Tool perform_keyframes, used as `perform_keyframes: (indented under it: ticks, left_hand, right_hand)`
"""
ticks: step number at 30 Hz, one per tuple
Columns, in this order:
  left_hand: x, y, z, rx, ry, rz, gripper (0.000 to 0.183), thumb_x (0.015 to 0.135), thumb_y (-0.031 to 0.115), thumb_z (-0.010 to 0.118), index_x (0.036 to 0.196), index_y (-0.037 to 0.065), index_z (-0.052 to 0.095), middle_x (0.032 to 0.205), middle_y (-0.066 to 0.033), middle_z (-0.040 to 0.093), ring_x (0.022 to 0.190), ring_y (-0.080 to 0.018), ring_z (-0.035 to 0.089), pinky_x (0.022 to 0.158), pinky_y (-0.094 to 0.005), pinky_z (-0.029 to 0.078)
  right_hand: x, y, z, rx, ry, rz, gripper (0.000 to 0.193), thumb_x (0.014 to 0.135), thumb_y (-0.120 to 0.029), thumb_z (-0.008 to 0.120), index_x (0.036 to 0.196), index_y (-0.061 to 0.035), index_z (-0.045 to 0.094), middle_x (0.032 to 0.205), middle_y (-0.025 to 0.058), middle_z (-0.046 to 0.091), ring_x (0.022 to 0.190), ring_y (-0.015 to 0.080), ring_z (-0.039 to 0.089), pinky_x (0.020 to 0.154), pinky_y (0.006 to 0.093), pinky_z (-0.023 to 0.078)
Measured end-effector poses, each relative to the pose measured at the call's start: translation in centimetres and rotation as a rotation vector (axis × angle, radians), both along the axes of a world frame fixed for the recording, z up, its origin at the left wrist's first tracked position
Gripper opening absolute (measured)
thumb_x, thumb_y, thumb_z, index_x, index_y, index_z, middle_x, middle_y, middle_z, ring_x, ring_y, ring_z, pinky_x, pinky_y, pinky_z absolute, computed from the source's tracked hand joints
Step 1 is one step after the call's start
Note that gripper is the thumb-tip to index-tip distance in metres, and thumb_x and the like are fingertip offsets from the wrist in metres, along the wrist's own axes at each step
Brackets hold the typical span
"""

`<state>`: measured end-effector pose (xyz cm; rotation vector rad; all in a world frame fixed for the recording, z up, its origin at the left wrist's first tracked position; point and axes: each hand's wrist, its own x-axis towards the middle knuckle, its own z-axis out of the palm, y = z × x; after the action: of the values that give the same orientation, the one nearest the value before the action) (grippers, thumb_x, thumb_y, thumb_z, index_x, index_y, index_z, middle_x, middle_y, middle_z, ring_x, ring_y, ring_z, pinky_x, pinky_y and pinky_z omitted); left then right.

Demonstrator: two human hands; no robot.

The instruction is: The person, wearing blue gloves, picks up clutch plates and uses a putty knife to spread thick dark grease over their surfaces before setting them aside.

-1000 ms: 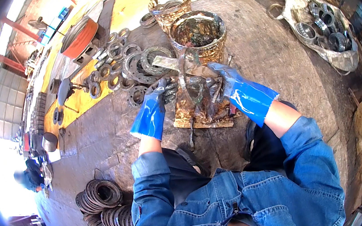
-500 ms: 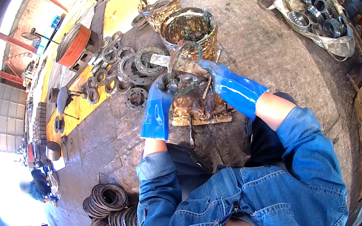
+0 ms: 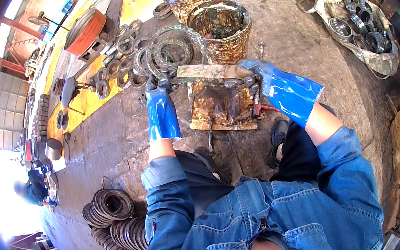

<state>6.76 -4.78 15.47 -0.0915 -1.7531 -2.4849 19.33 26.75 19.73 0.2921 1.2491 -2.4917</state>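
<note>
My left hand (image 3: 159, 92), in a blue rubber glove, is closed on the lower left edge of a large thin metal ring (image 3: 176, 28). The ring is tilted up in front of other rings on the floor, so part of its outline blends with them. My right hand (image 3: 270, 80), gloved the same way, is closed around the darker end of a flat, pale strip (image 3: 206, 71) like a paddle or brush. The strip's far end points left, close to the ring. Below both hands lies a board with a grease-smeared brown block (image 3: 222, 100).
Two grease-coated buckets (image 3: 223, 43) stand beyond my hands. Several flanges and rings (image 3: 124, 44) lie to the far left, with stacked rings (image 3: 113, 204) near my left leg. A white sack (image 3: 326, 2) of bearing rings sits at right. A red-handled tool (image 3: 269, 108) lies by the board.
My hands have moved apart, the left going left with the ring and the right going right. The strip now lies more level, and the ring is tilted differently.
</note>
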Motion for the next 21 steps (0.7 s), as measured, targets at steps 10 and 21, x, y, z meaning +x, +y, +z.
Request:
perform_keyframes:
  ticks: [10,21]
  left_hand:
    - [-0.2,-2.7,-0.3,-0.150,0.048,0.066,0.031,0.088,0.018,0.069,0.117,0.009,0.062,0.095,-0.0043,0.069,0.070,-0.0136,0.062,0.053,-0.0260,0.048]
    - [1.4,-3.1,1.6,-0.420,0.250,0.094,0.032,0.087,0.003,0.062,0.119,0.001,0.057,0.104,-0.0063,0.065,0.090,-0.0135,0.061,0.074,-0.0264,0.051]
  right_hand:
    - [-0.1,-3.7,2.9,0.123,-0.077,0.039,0.012,0.093,-0.016,0.053,0.090,-0.0092,0.063,0.067,-0.0041,0.051,0.052,0.0069,0.048,0.044,0.0198,0.036]
    - [-0.2,-3.6,4.1,0.336,-0.217,-0.046,0.020,0.085,-0.020,0.062,0.099,-0.0078,0.070,0.071,0.0039,0.064,0.051,0.0125,0.052,0.041,0.0262,0.038]
